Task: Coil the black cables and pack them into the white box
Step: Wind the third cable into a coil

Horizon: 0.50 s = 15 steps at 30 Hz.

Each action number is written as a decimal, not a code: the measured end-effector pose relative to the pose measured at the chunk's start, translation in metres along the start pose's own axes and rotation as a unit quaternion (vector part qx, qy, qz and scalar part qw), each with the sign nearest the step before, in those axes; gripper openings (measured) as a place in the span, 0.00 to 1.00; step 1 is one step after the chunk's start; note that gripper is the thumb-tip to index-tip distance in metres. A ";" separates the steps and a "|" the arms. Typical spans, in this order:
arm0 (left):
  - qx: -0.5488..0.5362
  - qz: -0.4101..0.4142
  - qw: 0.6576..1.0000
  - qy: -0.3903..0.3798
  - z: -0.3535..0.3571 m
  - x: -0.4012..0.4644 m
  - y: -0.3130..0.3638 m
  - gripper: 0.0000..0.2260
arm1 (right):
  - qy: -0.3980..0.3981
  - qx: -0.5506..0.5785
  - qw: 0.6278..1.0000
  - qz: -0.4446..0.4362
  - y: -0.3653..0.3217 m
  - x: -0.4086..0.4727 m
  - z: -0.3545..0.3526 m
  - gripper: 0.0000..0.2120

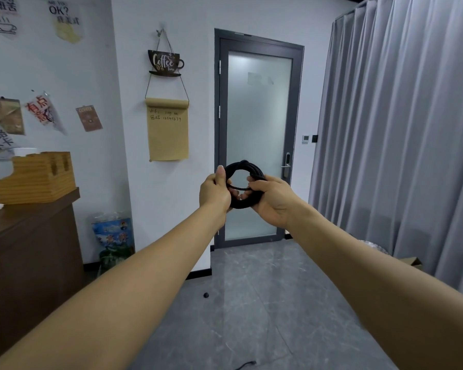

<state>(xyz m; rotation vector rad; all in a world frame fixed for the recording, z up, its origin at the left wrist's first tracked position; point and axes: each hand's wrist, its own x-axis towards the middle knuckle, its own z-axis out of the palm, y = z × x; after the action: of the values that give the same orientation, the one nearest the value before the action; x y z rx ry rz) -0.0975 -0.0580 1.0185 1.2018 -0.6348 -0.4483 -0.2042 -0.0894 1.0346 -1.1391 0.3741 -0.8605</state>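
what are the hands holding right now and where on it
Both hold one coiled black cable, raised in front of the person. The left hand grips the coil's left side, thumb up; the right hand curls its fingers round the right side.

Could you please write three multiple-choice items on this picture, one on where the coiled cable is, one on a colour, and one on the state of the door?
1. Where is the black cable coil?
A. On the wooden counter
B. Held up in the air between both hands
C. On the floor by the curtain

2. What colour is the curtain on the right?
A. Grey
B. Red
C. Green

3. What state is the frosted glass door in?
A. Wide open
B. Taken off its hinges
C. Closed

Answers:
1 B: the left hand and the right hand each grip a side of the coil, in front of the door.
2 A: its folds are plain grey.
3 C: the door sits flush in its dark frame.
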 end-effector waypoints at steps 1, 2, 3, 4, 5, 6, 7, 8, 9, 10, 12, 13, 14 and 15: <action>-0.004 -0.004 1.000 -0.005 0.002 -0.001 -0.001 0.16 | 0.012 -0.007 1.000 0.000 0.000 0.001 -0.001 0.09; -0.008 -0.010 1.000 -0.012 0.003 -0.001 -0.002 0.15 | 0.022 -0.017 1.000 0.000 0.000 0.002 -0.003 0.10; -0.010 -0.018 1.000 -0.022 0.005 -0.002 -0.003 0.14 | 0.030 -0.030 0.999 0.001 0.000 0.002 -0.004 0.10; -0.009 -0.025 0.999 -0.035 0.005 -0.002 -0.004 0.14 | 0.033 -0.044 0.998 0.002 0.000 0.002 -0.006 0.10; -0.005 -0.032 0.998 -0.052 0.005 -0.002 -0.005 0.15 | 0.035 -0.057 0.998 0.003 -0.001 0.001 -0.007 0.10; 0.002 -0.039 0.997 -0.073 0.004 -0.002 -0.007 0.16 | 0.034 -0.065 0.997 0.003 -0.001 0.000 -0.009 0.10; 0.008 -0.043 0.994 -0.095 0.004 -0.002 -0.009 0.16 | 0.033 -0.070 0.997 0.003 -0.001 0.000 -0.011 0.10; 0.013 -0.047 0.993 -0.112 0.003 -0.003 -0.010 0.15 | 0.034 -0.069 0.997 0.004 -0.001 -0.001 -0.013 0.10; 0.017 -0.051 0.992 -0.118 0.003 -0.004 -0.011 0.14 | 0.036 -0.069 0.997 0.006 -0.001 -0.001 -0.015 0.10; 0.020 -0.052 0.992 -0.115 0.004 -0.004 -0.012 0.13 | 0.039 -0.068 0.997 0.009 0.000 0.000 -0.017 0.10; 0.025 -0.049 0.993 -0.100 0.005 -0.002 -0.014 0.11 | 0.046 -0.071 0.996 0.016 0.003 0.002 -0.020 0.09; 0.029 -0.041 0.994 -0.094 0.006 -0.001 -0.015 0.10 | 0.051 -0.080 0.995 0.019 0.005 0.002 -0.021 0.09; 0.035 -0.031 0.995 -0.089 0.006 0.000 -0.015 0.11 | 0.054 -0.093 0.994 0.021 0.007 0.004 -0.023 0.09; 0.042 -0.019 0.996 -0.081 0.006 0.001 -0.016 0.13 | 0.056 -0.110 0.992 0.025 0.008 0.006 -0.025 0.10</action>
<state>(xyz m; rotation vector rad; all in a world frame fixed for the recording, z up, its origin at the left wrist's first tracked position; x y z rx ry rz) -0.1010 -0.0677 1.0044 1.2664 -0.7781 -0.5593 -0.2140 -0.1082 1.0185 -1.2820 0.5993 -0.8549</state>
